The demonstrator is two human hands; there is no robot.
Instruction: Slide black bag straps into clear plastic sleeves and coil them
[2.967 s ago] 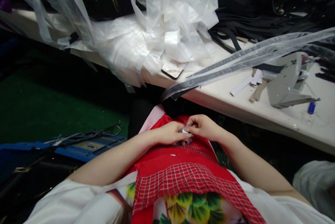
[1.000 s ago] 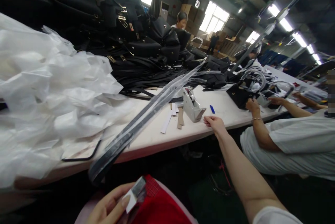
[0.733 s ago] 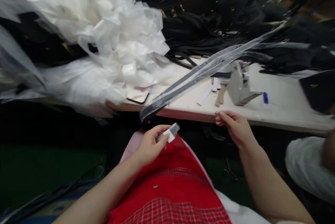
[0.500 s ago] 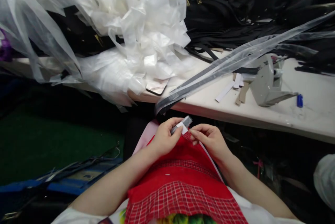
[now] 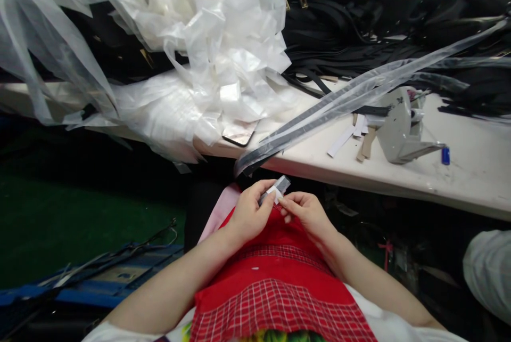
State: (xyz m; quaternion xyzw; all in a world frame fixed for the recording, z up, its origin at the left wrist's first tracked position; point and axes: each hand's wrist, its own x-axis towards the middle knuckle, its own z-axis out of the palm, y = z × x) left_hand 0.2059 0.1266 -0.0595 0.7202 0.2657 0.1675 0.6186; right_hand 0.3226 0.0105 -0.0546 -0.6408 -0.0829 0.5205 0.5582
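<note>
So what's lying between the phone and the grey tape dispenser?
In the head view: plastic-wrapped dark straps, then white strips and brown strips.

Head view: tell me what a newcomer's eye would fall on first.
The big heap of whitish translucent plastic at upper left, spilling over the front edge of the table. Next, the bright red apron at bottom centre; at its top, the left hand grips a small grey-and-white piece, the right hand close against it.

I see glossy clear film on the held strip [image 5: 284,183], matt paper-like band [image 5: 274,192] — crinkled shiny plastic sheeting [image 5: 223,49], smooth plastic-looking dispenser [image 5: 393,131], cloth apron [image 5: 279,304].
</note>
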